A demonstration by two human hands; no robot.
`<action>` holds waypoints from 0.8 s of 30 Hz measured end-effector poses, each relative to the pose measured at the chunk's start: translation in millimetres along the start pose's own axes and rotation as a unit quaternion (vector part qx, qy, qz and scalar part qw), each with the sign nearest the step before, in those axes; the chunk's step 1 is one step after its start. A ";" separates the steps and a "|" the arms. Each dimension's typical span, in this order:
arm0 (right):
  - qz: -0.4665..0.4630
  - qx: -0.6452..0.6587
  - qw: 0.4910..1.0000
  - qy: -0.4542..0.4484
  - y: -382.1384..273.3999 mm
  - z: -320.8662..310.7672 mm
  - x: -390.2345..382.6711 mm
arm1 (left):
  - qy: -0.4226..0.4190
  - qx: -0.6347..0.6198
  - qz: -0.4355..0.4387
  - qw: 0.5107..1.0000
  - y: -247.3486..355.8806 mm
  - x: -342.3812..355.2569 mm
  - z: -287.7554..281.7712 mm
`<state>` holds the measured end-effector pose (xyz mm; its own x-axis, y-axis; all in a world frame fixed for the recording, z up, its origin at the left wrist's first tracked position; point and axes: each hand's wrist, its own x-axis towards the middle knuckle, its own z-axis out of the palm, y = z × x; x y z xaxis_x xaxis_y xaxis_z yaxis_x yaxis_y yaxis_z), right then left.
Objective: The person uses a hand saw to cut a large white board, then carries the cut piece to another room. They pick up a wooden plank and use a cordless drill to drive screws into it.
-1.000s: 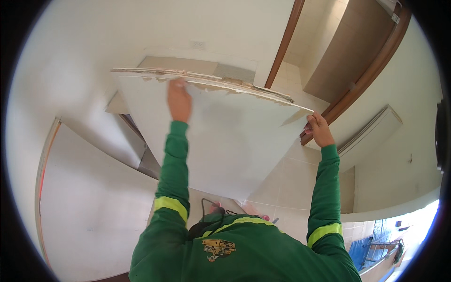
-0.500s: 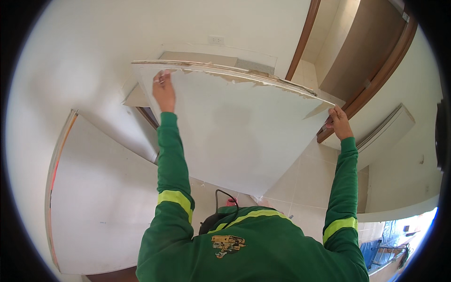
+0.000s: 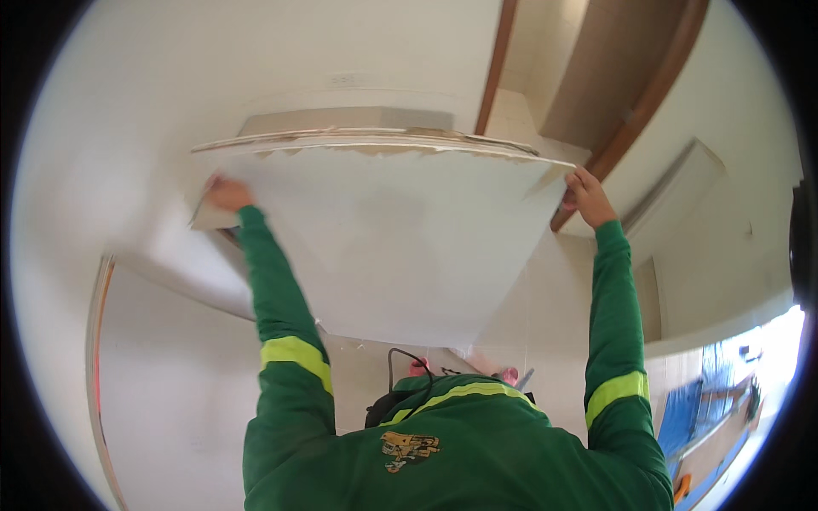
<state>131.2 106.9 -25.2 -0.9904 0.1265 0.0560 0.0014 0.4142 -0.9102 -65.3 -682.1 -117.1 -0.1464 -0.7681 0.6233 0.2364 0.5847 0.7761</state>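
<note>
A large white board (image 3: 400, 238) leans in front of me, its top edge ragged with torn brown paper, and stands against several stacked sheets (image 3: 341, 123) at the wall. My right hand (image 3: 585, 194) grips its upper right corner. My left hand (image 3: 227, 193), smeared by motion, is at the upper left side of the board, below its top edge; whether it holds the board I cannot tell. A small beige offcut (image 3: 207, 217) shows just under it.
Another white panel (image 3: 170, 366) leans at left. A wood-framed doorway (image 3: 660, 89) opens upper right, with more boards (image 3: 682, 187) beside it. My pink shoes (image 3: 509, 375) stand on the tiled floor (image 3: 537, 332). Blue sheeting (image 3: 682, 409) lies at lower right.
My left hand has moved left and down from the top edge to the left side. My right hand stays on the corner. The view shifted slightly.
</note>
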 end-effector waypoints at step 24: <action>-0.065 -0.047 0.977 0.200 -22.1 45.2 -44.8 | -0.440 -0.079 0.453 0.771 301.3 -208.6 -29.5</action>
<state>169.2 51.3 -26.1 -0.8500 0.4011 0.3415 -0.0899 0.5284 -0.8442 64.8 -353.4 -16.1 -0.4319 0.4529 0.7800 0.7284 0.6851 0.0055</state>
